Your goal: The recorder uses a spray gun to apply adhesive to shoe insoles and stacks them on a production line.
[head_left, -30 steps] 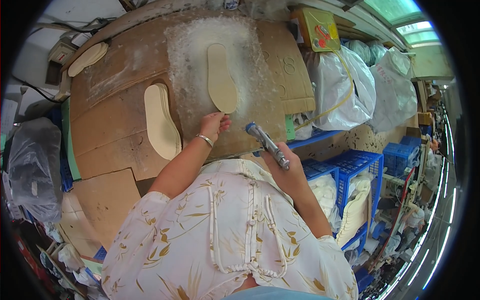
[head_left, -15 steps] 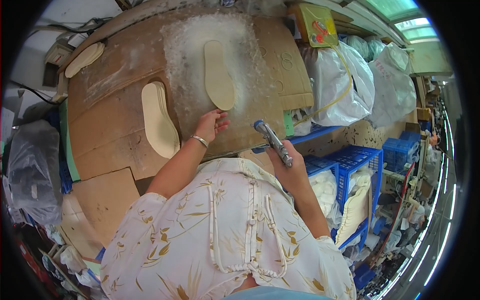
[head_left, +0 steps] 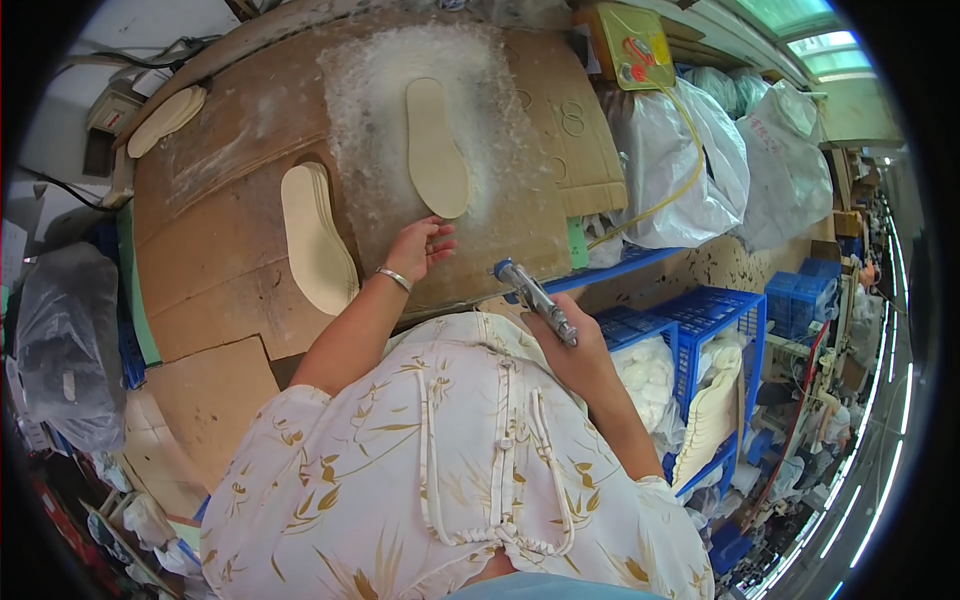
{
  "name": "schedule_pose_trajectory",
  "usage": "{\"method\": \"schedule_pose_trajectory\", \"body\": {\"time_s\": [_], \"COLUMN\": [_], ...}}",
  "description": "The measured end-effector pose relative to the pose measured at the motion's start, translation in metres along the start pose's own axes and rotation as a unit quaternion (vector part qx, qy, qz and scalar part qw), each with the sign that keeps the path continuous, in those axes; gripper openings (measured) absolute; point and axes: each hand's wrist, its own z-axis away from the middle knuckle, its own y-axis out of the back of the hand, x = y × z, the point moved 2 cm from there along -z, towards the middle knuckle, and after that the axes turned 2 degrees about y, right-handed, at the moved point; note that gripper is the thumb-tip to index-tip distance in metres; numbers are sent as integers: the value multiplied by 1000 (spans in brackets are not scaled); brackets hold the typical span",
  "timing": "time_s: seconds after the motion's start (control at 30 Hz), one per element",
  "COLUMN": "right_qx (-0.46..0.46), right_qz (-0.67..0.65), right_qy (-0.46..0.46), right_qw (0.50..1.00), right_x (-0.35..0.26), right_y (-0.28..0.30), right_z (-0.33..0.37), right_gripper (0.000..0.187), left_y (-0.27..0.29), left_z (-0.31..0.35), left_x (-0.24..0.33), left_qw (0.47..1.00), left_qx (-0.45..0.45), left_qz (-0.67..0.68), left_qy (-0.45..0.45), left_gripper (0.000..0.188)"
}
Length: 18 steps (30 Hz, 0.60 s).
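A cream insole [head_left: 437, 150] lies flat on a patch of cardboard whitened with dried residue. At its near, heel end is my left hand [head_left: 422, 249], fingers apart and nothing held; whether a fingertip touches the edge I cannot tell. My right hand [head_left: 575, 345] is wrapped round a silver spray gun [head_left: 530, 290] with a blue-ringed nozzle, which points up and left toward the worktop. Left of the whitened patch lies a stack of cream insoles [head_left: 318, 240]. Another small insole pile [head_left: 167, 122] sits at the far left corner.
Cardboard [head_left: 230, 220] covers the worktop. Right of it stand a yellow can [head_left: 625, 45] with a yellow hose [head_left: 692, 150] and a white plastic bag [head_left: 680, 170]. Blue crates [head_left: 712, 318] with cream pieces are at my right. A grey plastic-wrapped bundle [head_left: 68, 340] is on the left.
My right hand has brought the spray gun slightly down and to the left. The left hand and the insole have hardly moved.
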Motion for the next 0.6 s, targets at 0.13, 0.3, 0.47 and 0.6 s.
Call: {"method": "schedule_pose_trajectory", "body": {"time_s": [0.13, 0.3, 0.47, 0.6], "right_qx": [16, 24, 26, 36], "right_qz": [6, 14, -27, -99], "right_qy": [-42, -17, 0, 22], "right_qw": [999, 999, 999, 994], "right_x": [10, 2, -10, -7], "right_y": [4, 5, 10, 18], "right_z": [-8, -31, -36, -25], "right_gripper": [15, 17, 19, 20], "left_y": [0, -5, -7, -21], "left_z": [1, -1, -14, -7], "left_x": [0, -2, -8, -4], "left_qw": [1000, 999, 993, 984], "left_qx": [9, 21, 39, 89], "left_qz": [10, 23, 87, 113], "left_qy": [1, -7, -72, -104], "left_gripper": [26, 21, 16, 14]}}
